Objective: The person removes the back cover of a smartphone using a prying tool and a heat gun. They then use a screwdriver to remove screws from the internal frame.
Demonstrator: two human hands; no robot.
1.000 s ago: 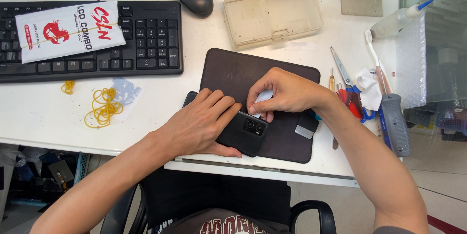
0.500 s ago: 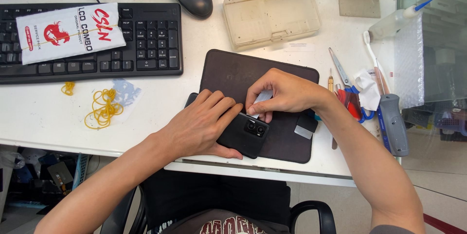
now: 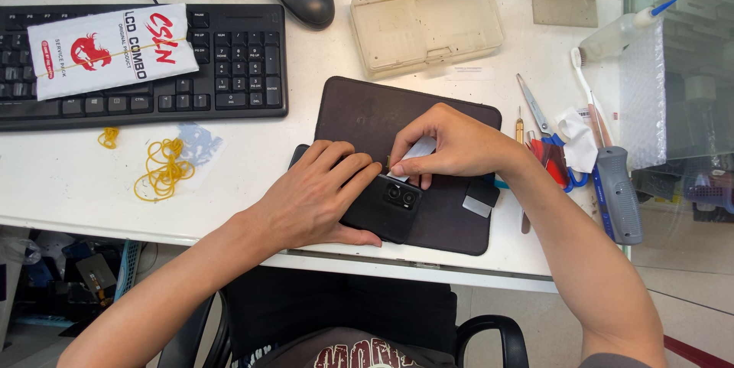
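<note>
Black phone (image 3: 386, 207), back side up with its camera lenses showing, lies on the dark brown mat (image 3: 359, 112) just below the middle of the frame. Its long axis runs from centre-left down toward lower right, the lens end pointing to lower right. My left hand (image 3: 317, 196) lies flat over the upper-left part of the body, fingers spread and pressing, thumb along the lower edge; it grips nothing, it pins. My right hand (image 3: 451, 146) sits just above and right of the lens end, fingers curled, pinching a thin pale card (image 3: 417, 152) whose lower edge meets the phone's top corner. The right hand is the nearer to that corner. Scissors (image 3: 547, 135) and a grey-handled tool (image 3: 615, 192) lie apart at right; a keyboard (image 3: 229, 70) sits upper left.
</note>
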